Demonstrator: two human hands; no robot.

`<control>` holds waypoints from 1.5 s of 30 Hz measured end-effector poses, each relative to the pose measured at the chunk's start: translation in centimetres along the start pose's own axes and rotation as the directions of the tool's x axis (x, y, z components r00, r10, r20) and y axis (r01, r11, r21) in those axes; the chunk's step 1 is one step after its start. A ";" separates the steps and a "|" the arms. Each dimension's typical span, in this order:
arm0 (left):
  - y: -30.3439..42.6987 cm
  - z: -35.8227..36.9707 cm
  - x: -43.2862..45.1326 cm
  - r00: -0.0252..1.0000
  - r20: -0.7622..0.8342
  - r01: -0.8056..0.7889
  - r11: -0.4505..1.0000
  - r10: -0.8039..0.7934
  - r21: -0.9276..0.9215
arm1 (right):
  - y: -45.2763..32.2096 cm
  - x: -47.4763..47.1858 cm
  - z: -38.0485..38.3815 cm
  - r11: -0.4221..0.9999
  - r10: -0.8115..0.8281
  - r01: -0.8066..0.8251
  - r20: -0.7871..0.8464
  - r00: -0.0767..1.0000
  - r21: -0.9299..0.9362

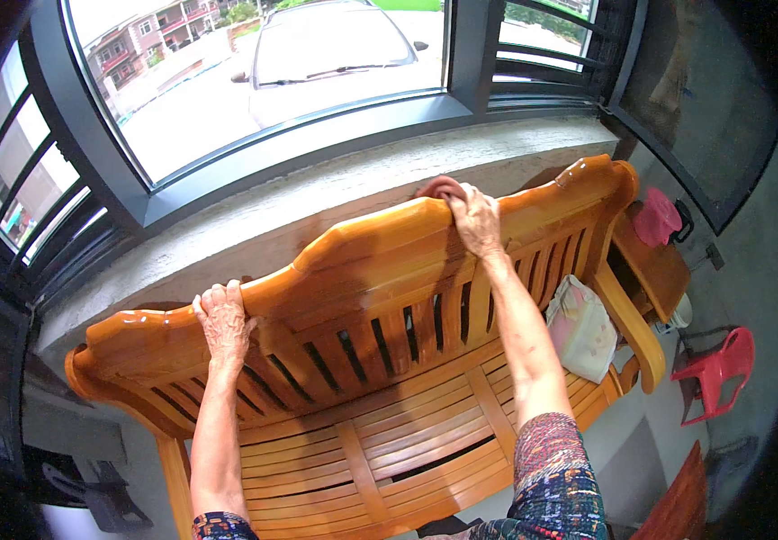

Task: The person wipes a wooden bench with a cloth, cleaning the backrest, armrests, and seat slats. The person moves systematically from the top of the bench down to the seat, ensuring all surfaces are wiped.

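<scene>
A glossy slatted wooden bench with a high back stands against the wall under the window. My left hand rests over the top rail of its back at the left, fingers hooked over the edge and holding nothing else. On the raised middle of the rail, toward its right end, my right hand grips a reddish-brown cloth, which lies over the rail's top edge. Part of the cloth is hidden behind the rail.
A pale fabric bag lies on the seat's right end. Beyond the armrest are a wooden side table with a pink container and a red plastic chair. A rough sill runs behind the bench.
</scene>
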State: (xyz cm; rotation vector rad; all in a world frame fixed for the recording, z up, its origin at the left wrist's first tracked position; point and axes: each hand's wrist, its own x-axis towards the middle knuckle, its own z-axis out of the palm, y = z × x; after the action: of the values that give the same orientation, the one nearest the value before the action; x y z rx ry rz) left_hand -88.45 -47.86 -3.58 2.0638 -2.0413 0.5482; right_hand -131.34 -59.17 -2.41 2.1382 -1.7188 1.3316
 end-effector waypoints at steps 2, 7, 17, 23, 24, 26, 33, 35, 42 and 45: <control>0.2 0.0 0.0 1.000 0.005 0.002 1.000 -0.001 -0.019 | 3.0 -0.3 -0.8 0.927 -0.113 0.126 0.057 0.992 -0.354; 0.2 -0.2 -0.2 1.000 0.019 -0.003 1.000 0.003 0.017 | 8.6 1.8 -4.0 0.838 0.020 -0.001 0.029 0.999 -0.546; 0.3 0.4 0.0 1.000 -0.007 0.011 0.999 -0.010 0.045 | 2.0 5.5 0.0 0.976 0.090 -0.188 0.595 0.799 0.106; 0.0 0.3 -0.4 0.999 -0.002 0.044 0.997 -0.044 0.058 | -12.0 7.3 -2.0 0.869 -0.199 -0.258 0.777 0.597 0.421; 0.3 0.4 -0.3 0.999 -0.007 0.038 0.998 -0.038 0.043 | -14.7 7.0 -1.3 0.888 -0.318 -0.096 0.749 0.581 0.451; 0.0 0.7 -0.7 0.999 -0.006 0.039 0.998 -0.039 0.052 | -18.5 5.5 3.1 0.908 -0.417 0.224 0.703 0.577 0.355; 1.3 -0.3 -0.1 1.000 -0.027 0.003 1.000 -0.004 -0.019 | -18.5 -1.3 6.7 0.481 -0.860 0.847 0.068 0.506 -0.226; 1.1 -0.3 -0.4 1.000 -0.018 0.021 1.000 -0.021 -0.011 | -17.0 -1.4 7.5 0.500 -0.860 0.832 -0.023 0.510 -0.240; 0.4 0.3 0.2 0.988 -0.137 -0.046 0.984 0.070 0.171 | -15.3 -0.1 2.3 0.747 -0.617 0.594 0.023 0.787 -0.299; 0.2 0.6 -0.2 0.998 -0.059 -0.019 0.996 0.024 0.084 | -17.8 -1.1 3.9 0.640 -0.694 0.670 0.093 0.714 -0.376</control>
State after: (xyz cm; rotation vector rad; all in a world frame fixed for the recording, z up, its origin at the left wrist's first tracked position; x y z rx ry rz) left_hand -88.56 -47.94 -4.26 2.0471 -2.0422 0.7010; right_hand -114.39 -54.07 1.99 2.1249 -0.8494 0.7439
